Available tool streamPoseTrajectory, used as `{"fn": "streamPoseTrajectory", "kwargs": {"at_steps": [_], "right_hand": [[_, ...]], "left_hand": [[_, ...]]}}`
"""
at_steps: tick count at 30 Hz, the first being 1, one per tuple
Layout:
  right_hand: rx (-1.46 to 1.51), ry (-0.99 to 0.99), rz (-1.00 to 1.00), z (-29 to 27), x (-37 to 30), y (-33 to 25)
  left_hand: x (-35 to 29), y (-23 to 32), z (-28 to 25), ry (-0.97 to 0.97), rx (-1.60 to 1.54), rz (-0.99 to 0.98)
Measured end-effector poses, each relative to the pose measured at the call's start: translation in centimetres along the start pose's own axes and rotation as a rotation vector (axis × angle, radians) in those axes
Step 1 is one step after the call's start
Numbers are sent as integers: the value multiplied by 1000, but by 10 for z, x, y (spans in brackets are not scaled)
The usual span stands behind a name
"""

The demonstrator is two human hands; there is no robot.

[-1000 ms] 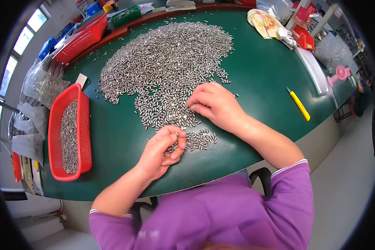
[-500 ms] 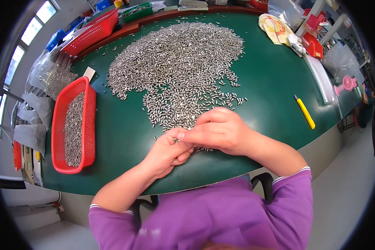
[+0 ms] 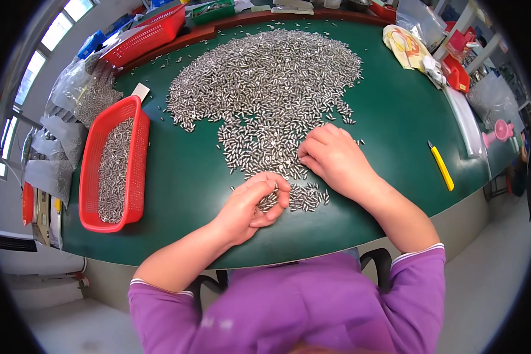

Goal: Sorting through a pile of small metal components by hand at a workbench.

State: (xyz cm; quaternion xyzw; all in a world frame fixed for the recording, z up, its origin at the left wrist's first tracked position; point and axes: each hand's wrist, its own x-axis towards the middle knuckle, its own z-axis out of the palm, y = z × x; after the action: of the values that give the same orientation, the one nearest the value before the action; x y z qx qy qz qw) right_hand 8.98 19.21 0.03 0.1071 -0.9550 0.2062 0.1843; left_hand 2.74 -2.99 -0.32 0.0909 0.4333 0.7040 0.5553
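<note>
A broad heap of small silvery metal pins (image 3: 265,76) covers the middle of the green table and narrows toward me. My left hand (image 3: 248,206) is curled near the table's front edge, thumb and forefinger pinching what looks like one metal pin (image 3: 275,185). More pins show inside its curl; whether they rest in the palm or on the table, I cannot tell. A small group of pins (image 3: 308,197) lies just right of those fingers. My right hand (image 3: 336,158) is at the heap's near right edge, fingers closed and pointing down among the pins; their tips are hidden.
On the left stands a red basket (image 3: 140,171) partly filled with pins, beside plastic bags (image 3: 59,147) of metal parts. A yellow utility knife (image 3: 441,168) lies at the right. Farther right are a patterned cloth (image 3: 404,47), clear plastic (image 3: 463,124) and a small pink fan (image 3: 499,132).
My hands were together in front of the heap; the right has moved away to the heap's right edge. The left stays curled near the front, and the small group of pins is uncovered.
</note>
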Motion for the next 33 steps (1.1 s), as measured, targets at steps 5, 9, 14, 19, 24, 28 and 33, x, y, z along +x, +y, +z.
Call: {"fn": "streamPoseTrajectory", "kwargs": {"at_steps": [5, 9, 14, 19, 24, 28, 33], "right_hand": [[342, 88, -65, -9, 7, -15], [560, 51, -35, -4, 2, -28], [590, 62, -44, -4, 2, -24], [137, 126, 37, -22, 2, -1], [117, -50, 48, -13, -5, 3], [70, -7, 66, -11, -4, 3], [-9, 44, 52, -10, -4, 8]], "left_hand": [[-1, 1, 3, -36, -48, 42], [-1, 0, 6, 14, -80, 38], [0, -2, 2, 22, -54, 67], [-1, 2, 1, 34, -68, 73], [-1, 1, 1, 8, -62, 56], [-2, 2, 1, 19, -25, 66], [-1, 1, 1, 28, -12, 46]]}}
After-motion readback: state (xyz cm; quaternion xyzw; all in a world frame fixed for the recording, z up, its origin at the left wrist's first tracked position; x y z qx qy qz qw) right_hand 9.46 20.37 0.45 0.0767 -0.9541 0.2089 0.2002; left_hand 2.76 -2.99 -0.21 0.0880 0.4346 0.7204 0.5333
